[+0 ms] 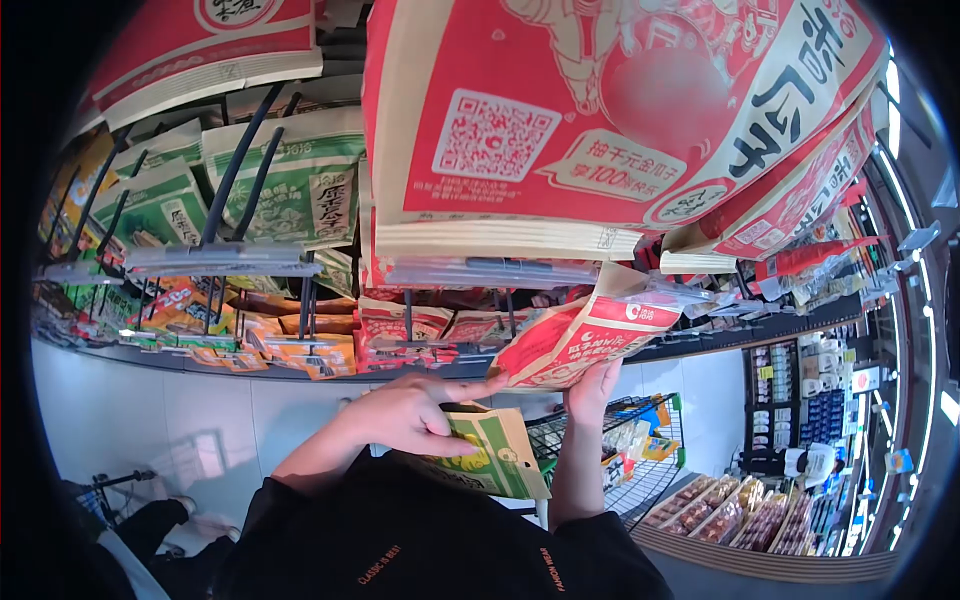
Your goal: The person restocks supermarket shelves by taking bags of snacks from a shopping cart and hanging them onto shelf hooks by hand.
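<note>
My right hand (pixel 592 392) grips the lower right of a red and cream bag of seeds (pixel 585 345), which is tilted up in front of the shelf. My left hand (pixel 405 415) is closed on the edge of a green and cream bag (pixel 490 450), held low against my dark shirt. Its index finger stretches out to the red bag's lower left corner and seems to touch it. The fingers behind both bags are partly hidden.
Big red seed bags (pixel 560 120) hang close overhead. Green bags (pixel 290 180) hang on black hooks at left, with orange packets (pixel 300 340) lower down. Behind the green bag stands a shopping cart (pixel 650 440) holding goods. Other people are at lower left and right (pixel 815 465).
</note>
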{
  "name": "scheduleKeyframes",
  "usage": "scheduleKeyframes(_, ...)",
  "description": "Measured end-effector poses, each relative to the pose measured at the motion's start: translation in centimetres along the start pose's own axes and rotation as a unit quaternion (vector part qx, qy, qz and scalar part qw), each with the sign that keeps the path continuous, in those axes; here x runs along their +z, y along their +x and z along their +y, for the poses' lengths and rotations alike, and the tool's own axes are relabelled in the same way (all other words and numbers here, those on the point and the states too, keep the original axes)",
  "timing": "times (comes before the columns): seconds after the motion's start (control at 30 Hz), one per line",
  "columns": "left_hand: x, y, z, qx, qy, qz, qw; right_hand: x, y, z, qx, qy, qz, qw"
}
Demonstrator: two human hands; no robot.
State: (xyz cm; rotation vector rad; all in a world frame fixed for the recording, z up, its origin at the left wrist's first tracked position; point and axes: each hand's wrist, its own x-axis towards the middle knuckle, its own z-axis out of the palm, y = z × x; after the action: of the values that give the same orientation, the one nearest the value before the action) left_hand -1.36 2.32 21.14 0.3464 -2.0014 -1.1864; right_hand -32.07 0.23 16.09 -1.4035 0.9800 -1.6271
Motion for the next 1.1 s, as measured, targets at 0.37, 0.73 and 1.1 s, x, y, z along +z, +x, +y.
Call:
scheduleKeyframes(0.37,-0.6,0.0,-1.4,0.040,-0.010,-0.024,0.999,0.9,0.3,-1.6,-0.063,0.008,-0.025,0.998)
scheduleKeyframes(0.73,-1.3,0.2,-1.1,0.041,-0.033,-0.021,0.998,2.7,1.1,-2.7,0.013,-0.011,0.030,0.999)
scheduleKeyframes(1.1,-0.7,-0.3,-0.5,-0.049,-0.007,0.006,0.999,3.0,2.4,-1.5,0.016,-0.060,0.006,0.998)
